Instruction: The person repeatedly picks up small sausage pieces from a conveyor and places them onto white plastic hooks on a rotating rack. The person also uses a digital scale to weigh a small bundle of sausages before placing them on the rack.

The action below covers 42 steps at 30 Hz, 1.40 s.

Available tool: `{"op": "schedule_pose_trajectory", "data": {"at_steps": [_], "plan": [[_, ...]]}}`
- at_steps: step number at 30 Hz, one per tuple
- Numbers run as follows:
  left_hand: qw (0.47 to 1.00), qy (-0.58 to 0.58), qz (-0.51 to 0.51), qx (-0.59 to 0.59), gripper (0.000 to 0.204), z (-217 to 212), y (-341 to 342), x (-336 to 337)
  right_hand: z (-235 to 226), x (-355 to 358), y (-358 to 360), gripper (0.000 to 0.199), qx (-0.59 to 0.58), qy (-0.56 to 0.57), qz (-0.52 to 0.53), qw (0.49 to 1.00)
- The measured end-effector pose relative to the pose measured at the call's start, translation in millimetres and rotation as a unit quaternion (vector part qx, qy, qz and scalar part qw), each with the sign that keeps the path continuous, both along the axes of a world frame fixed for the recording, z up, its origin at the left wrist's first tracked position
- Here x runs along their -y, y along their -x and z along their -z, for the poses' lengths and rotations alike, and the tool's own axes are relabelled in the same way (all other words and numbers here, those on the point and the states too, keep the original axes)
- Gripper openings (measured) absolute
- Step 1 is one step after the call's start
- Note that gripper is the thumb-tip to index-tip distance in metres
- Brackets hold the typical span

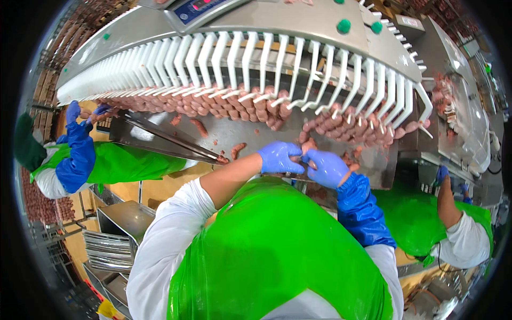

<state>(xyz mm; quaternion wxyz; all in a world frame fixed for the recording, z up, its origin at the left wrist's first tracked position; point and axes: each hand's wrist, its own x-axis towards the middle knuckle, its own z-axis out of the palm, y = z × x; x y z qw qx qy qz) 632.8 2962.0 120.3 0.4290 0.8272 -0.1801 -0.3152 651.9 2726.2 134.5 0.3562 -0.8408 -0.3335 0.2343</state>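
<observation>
Two gloved hands meet near the middle of the view, just past a bright green apron [277,240] at six o'clock. The left hand [280,158] has curved fingers with a gap showing beside the thumb; whether it has hold of anything I cannot tell. The right hand [327,169], at about three o'clock from it, has its fingers drawn in, pinching a sausage end [308,145] that sits at one to two o'clock from the left hand. Beneath spreads a metal tray [226,133], a loose sausage [238,151] on it at nine to ten o'clock. Farther out, sausage links [234,110] cluster along white bars [191,58] from ten to two o'clock. At nine o'clock, well apart, stands a co-worker [77,160] in blue sleeves.
</observation>
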Motion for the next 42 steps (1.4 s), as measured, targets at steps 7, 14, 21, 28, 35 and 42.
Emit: {"op": "schedule_pose_trajectory", "data": {"at_steps": [7,14,21,28,35,42], "plan": [[0.952,0.189,0.013,0.239,0.029,29.5,8.3,29.1,-60.4,-34.8,10.4,0.041,0.090,-0.074,0.117,0.986],[0.834,0.429,-0.252,-0.238,0.052,-8.4,-2.8,24.9,-43.0,3.4,54.8,0.058,0.016,-0.181,0.127,0.975],[0.814,0.501,-0.096,-0.277,0.041,-12.0,-18.1,13.4,-34.3,12.0,4.4,0.061,0.137,-0.122,0.125,0.975],[0.947,0.139,-0.125,-0.259,0.041,-38.1,-31.5,4.4,-16.1,19.2,-45.5,0.056,-0.234,-0.185,0.026,0.954],[0.981,0.194,-0.017,-0.009,0.036,-17.9,-17.2,17.6,-34.7,26.0,-42.4,0.069,-0.276,-0.260,0.023,0.925],[0.942,0.137,-0.301,0.062,0.061,33.2,-0.3,28.5,16.9,5.8,-25.0,0.054,-0.469,-0.214,0.046,0.856]]}}
